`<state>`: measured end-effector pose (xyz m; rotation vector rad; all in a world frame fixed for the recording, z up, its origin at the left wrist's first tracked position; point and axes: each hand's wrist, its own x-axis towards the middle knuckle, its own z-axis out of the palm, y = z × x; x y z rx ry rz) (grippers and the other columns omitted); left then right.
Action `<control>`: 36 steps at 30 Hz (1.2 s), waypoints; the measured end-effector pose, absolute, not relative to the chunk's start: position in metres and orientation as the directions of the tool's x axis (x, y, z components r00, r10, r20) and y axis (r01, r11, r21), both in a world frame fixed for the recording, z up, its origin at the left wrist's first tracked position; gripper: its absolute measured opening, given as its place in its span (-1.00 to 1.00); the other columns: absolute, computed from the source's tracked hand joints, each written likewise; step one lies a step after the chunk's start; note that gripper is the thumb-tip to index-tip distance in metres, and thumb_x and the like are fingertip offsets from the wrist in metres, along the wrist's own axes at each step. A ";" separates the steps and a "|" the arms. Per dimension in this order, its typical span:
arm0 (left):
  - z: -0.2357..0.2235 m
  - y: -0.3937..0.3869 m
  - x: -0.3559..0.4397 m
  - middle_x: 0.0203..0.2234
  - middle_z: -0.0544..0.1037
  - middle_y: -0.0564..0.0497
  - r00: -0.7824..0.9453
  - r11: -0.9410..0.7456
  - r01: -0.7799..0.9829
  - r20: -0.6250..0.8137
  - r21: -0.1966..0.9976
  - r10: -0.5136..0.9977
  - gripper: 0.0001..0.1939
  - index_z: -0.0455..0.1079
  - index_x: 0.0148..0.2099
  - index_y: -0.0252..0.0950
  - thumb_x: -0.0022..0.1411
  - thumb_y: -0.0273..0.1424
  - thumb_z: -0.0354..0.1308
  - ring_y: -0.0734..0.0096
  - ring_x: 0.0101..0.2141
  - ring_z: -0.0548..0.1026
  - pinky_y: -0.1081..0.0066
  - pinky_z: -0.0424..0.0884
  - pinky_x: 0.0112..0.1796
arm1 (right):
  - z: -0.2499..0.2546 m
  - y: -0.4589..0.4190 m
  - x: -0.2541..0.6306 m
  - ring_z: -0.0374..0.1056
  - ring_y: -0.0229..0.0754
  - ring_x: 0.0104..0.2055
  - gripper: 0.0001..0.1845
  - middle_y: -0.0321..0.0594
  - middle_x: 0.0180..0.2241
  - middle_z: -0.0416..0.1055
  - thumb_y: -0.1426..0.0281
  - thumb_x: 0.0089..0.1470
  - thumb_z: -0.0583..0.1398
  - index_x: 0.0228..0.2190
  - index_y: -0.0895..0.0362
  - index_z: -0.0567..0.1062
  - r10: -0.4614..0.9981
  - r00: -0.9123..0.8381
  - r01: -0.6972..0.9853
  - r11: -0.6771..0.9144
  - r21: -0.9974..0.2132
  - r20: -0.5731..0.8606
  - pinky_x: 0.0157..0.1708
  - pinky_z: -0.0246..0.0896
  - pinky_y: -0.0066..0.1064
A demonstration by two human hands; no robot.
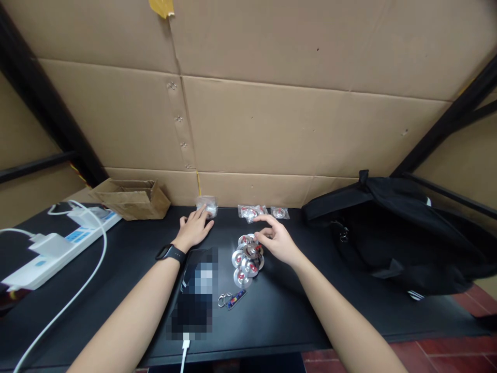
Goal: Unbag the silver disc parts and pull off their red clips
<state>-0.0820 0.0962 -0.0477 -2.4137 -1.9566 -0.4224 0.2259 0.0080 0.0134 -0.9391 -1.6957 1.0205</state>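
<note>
Our nearer right hand point(280, 241), half-curled and empty-looking, had round silver-and-red discs point(249, 265) just left, strung toward us; left hand point(194, 228) lay spread on clear plastic packets point(212, 206).

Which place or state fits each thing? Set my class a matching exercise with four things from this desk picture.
Things:
1. Black bag
2. Power strip
3. Wristwatch
4. Pile of silvery discs

Places and states:
A. Worn just behind the left hand
B. By the fingers of the right hand
C. White plugs in it
D. At the right side of the table

Pairs: 1-D, 2-C, 3-A, 4-B
</note>
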 end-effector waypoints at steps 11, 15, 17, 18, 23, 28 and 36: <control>-0.048 0.094 -0.081 0.43 0.07 -0.12 0.160 -0.197 0.968 0.221 0.156 0.962 -0.56 0.36 0.14 -0.15 0.45 -0.10 -0.18 -0.03 0.29 0.19 -0.09 0.25 0.09 | 0.004 0.023 0.236 0.43 -0.12 -0.09 -0.63 -0.12 0.05 0.35 0.42 0.08 0.21 -0.04 0.02 0.45 0.889 -0.217 0.482 0.457 -0.748 0.403 -0.17 0.36 -0.29; -0.047 0.093 -0.081 0.43 0.06 -0.13 0.166 -0.204 0.968 0.237 0.148 0.957 -0.58 0.36 0.10 -0.16 0.45 -0.10 -0.17 -0.03 0.27 0.20 -0.09 0.27 0.07 | -0.009 0.032 0.244 0.28 0.04 0.16 -0.62 -0.10 0.11 0.37 0.38 0.10 0.19 -0.01 0.01 0.44 0.907 -0.166 0.709 0.382 -0.592 0.386 0.07 0.22 -0.05; -0.045 0.092 -0.081 0.43 0.05 -0.13 0.165 -0.203 0.968 0.240 0.145 0.957 -0.59 0.36 0.08 -0.17 0.44 -0.10 -0.16 -0.04 0.26 0.21 -0.09 0.28 0.06 | -0.016 0.035 0.245 0.19 0.10 0.23 -0.61 -0.10 0.21 0.31 0.30 0.16 0.17 0.04 -0.02 0.43 0.937 -0.149 0.793 0.305 -0.527 0.317 0.09 0.14 0.05; -0.045 0.092 -0.080 0.43 0.04 -0.14 0.161 -0.199 0.969 0.241 0.144 0.957 -0.59 0.37 0.08 -0.19 0.44 -0.10 -0.15 -0.05 0.25 0.22 -0.09 0.29 0.05 | -0.018 0.036 0.245 0.16 0.12 0.25 -0.60 -0.11 0.26 0.26 0.26 0.20 0.15 0.07 -0.03 0.42 0.948 -0.148 0.825 0.275 -0.493 0.281 0.09 0.12 0.08; -0.041 0.090 -0.080 0.44 0.00 -0.13 0.156 -0.198 0.967 0.242 0.161 0.958 -0.58 0.38 0.11 -0.16 0.41 -0.09 -0.11 -0.14 0.18 0.28 -0.12 0.31 0.00 | -0.025 0.042 0.241 0.05 0.14 0.30 -0.51 -0.13 0.37 0.12 0.10 0.32 0.01 0.21 -0.09 0.33 0.966 -0.211 0.900 0.251 -0.355 0.149 0.11 0.04 0.09; -0.039 0.088 -0.081 0.43 0.05 -0.11 0.165 -0.213 0.963 0.261 0.168 0.951 -0.56 0.35 0.20 -0.09 0.42 -0.11 -0.11 -0.13 0.21 0.23 -0.12 0.29 0.03 | -0.027 0.044 0.242 -0.03 0.16 0.35 -0.46 -0.17 0.41 0.04 0.05 0.35 -0.04 0.27 -0.14 0.26 0.966 -0.250 0.923 0.258 -0.286 0.068 0.16 -0.04 0.15; -0.039 0.085 -0.081 0.40 0.10 -0.16 0.147 -0.193 0.974 0.312 0.122 0.939 -0.52 0.28 0.27 -0.13 0.42 -0.12 -0.11 -0.09 0.23 0.19 -0.08 0.28 0.04 | -0.025 0.041 0.245 -0.07 0.19 0.38 -0.44 -0.16 0.41 0.05 0.10 0.34 0.00 0.30 -0.12 0.21 0.964 -0.263 0.931 0.264 -0.251 0.038 0.18 -0.10 0.27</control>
